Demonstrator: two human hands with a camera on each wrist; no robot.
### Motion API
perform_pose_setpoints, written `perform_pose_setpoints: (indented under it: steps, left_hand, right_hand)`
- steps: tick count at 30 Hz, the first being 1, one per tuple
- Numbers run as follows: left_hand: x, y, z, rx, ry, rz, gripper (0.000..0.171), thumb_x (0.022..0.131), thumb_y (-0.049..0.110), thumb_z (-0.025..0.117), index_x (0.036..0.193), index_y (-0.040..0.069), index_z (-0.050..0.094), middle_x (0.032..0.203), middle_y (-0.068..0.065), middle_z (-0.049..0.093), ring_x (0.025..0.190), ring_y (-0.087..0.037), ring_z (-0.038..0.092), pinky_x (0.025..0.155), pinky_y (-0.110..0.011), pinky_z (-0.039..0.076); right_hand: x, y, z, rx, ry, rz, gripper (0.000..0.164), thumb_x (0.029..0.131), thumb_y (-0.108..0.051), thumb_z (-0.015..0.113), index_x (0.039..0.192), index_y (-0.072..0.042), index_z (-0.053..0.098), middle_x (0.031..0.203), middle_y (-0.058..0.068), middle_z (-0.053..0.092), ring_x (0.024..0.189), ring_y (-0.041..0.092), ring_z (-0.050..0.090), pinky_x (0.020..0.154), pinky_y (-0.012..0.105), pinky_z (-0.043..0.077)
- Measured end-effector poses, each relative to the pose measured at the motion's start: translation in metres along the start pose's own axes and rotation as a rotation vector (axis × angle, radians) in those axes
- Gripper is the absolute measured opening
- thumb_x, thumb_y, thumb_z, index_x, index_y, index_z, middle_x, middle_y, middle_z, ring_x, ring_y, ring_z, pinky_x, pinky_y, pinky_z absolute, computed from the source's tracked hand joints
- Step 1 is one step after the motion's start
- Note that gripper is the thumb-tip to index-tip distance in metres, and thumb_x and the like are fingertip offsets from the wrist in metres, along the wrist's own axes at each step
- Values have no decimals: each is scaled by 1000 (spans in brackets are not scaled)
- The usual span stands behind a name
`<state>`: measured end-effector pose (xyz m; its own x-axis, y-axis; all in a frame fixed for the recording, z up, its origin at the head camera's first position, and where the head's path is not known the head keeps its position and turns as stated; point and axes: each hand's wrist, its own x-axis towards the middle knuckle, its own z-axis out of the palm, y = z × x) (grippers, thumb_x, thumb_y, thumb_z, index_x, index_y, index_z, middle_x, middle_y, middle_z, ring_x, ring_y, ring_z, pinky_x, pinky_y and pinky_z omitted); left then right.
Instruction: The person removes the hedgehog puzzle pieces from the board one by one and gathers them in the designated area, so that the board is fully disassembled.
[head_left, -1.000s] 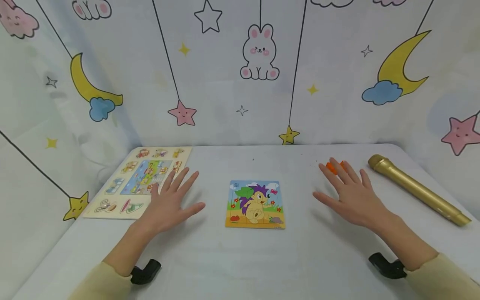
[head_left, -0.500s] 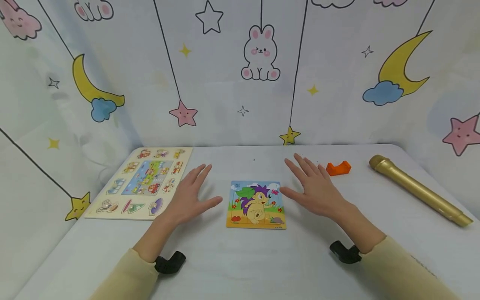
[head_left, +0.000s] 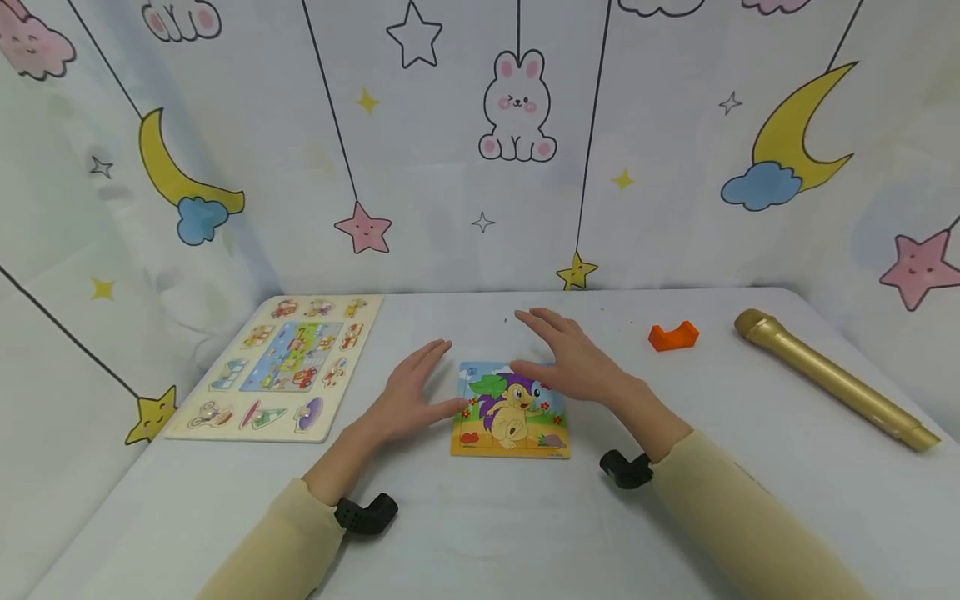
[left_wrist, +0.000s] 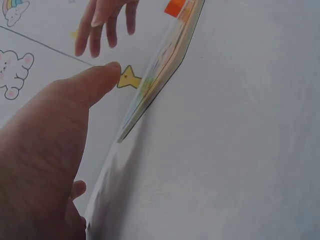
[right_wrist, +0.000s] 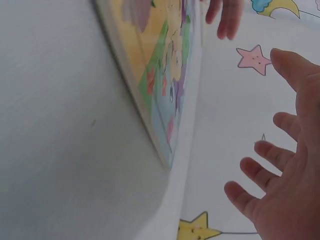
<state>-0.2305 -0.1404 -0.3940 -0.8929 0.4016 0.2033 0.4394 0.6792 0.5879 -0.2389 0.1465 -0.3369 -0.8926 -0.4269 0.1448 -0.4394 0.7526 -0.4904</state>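
A small square hedgehog picture puzzle [head_left: 512, 417] lies flat in the middle of the white table. My left hand [head_left: 408, 396] hovers at its left side with fingers extended, the thumb tip overlapping the puzzle's left edge in the head view. Over the puzzle's upper right corner is my right hand [head_left: 570, 358], fingers spread and holding nothing. In the left wrist view the puzzle [left_wrist: 160, 70] appears edge-on beyond the left thumb. The right wrist view shows the puzzle [right_wrist: 155, 75] close beside the right hand [right_wrist: 285, 165], with a gap between them.
A cream wooden peg puzzle board [head_left: 341, 400] with vehicle pictures lies at the back left. Toward the back right sits an orange curved piece [head_left: 673, 336]. A gold microphone [head_left: 832, 375] lies along the right side. Behind the table hangs a patterned white cloth [head_left: 435, 167].
Both hands have come inward from the sides toward the hedgehog puzzle, the right one farther. The orange piece, partly covered by the right hand before, now shows fully. The puzzle stays put.
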Motion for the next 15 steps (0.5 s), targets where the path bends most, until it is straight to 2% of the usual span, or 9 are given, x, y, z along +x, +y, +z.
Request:
perform_pose_setpoints:
  steps: [5, 11, 15]
  left_hand:
    - [3, -2, 6, 42, -41, -5, 91, 86, 54, 72, 158, 13, 34, 163, -9, 30, 148, -34, 25, 117, -58, 18]
    - [4, -2, 7, 90, -47, 21, 88, 86, 56, 70, 156, 13, 39, 160, -8, 37, 147, -32, 29, 117, -62, 13]
    - [5, -1, 6, 123, -64, 37, 85, 86, 56, 70, 155, 13, 42, 158, -7, 40, 146, -34, 30, 116, -63, 14]
  right_hand:
    - [13, -7, 9, 56, -42, -10, 77, 94, -43, 69, 158, -17, 36, 162, 16, 27, 146, 43, 23, 107, 69, 32]
    - [23, -13, 17, 89, -107, -34, 71, 95, -42, 67, 156, -15, 40, 161, 18, 29, 145, 45, 25, 108, 68, 31]
    - [30, -15, 21, 135, -150, -63, 68, 97, -38, 66, 155, -12, 41, 159, 18, 34, 140, 42, 38, 108, 62, 37]
